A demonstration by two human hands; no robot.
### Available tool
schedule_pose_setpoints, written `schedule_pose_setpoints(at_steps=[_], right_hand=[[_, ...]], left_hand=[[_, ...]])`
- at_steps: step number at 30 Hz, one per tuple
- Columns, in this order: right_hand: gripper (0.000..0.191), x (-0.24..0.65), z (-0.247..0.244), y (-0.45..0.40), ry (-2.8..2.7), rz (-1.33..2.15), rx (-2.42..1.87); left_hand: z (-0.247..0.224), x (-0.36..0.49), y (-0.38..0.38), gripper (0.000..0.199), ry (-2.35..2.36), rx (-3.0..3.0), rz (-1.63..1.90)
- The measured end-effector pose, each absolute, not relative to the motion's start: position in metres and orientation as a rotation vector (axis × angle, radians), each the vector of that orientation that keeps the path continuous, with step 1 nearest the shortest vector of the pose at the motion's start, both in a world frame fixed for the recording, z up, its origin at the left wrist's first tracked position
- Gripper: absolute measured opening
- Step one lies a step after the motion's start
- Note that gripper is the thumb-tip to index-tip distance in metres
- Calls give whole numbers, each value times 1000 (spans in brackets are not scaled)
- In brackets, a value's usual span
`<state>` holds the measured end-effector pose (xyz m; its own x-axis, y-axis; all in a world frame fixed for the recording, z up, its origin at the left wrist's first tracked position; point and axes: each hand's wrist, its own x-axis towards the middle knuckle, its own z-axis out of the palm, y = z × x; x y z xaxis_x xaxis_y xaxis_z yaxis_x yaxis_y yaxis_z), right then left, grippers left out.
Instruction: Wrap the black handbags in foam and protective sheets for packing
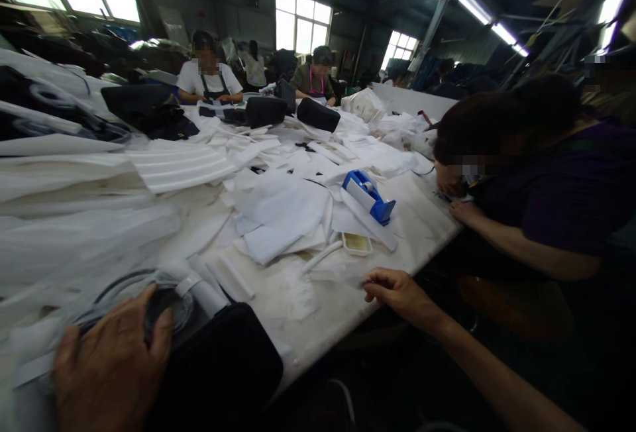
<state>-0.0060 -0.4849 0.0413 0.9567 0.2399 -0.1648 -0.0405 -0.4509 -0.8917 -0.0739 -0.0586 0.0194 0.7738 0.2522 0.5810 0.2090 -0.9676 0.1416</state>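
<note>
My left hand is at the lower left, laid over a black bag, its thumb and fingers curved around the bag's upper part. Beside the fingers lies a coiled strap or cord in clear wrap, together with white wrapping. My right hand hovers at the table's near edge, thumb and fingertips drawn together. Whether something small or see-through sits in that pinch, I cannot make out. Just beyond it are a small white tray with a yellowish inside and a blue tape dispenser.
White foam and paper sheets cover much of the table. Several black bags stand farther back. On the right a person in a dark purple top leans over the table edge; other people sit across the table.
</note>
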Motion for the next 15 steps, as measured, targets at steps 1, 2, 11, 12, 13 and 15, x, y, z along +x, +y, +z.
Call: schedule_pose_setpoints(at_steps=[1,2,11,12,13,15], right_hand=[[28,-6,42,-487,-162,319,-2014],[29,-5,43,-488,-187,310,-2018],[15,-11,47,-480,-549,222,-2416],[22,-13,50,-480,-609,280,-2457],[29,-14,54,-480,-646,341,-2490],[34,-14,60,-480,-629,459,-2520]], left_hand=[[18,-73,-58,54,398,2953,969],[17,-73,-58,54,412,3002,977],[22,-77,-62,52,400,3087,972],[22,-77,-62,52,400,3096,957],[21,-77,-62,53,398,3100,947],[19,-76,-60,54,391,3080,955]])
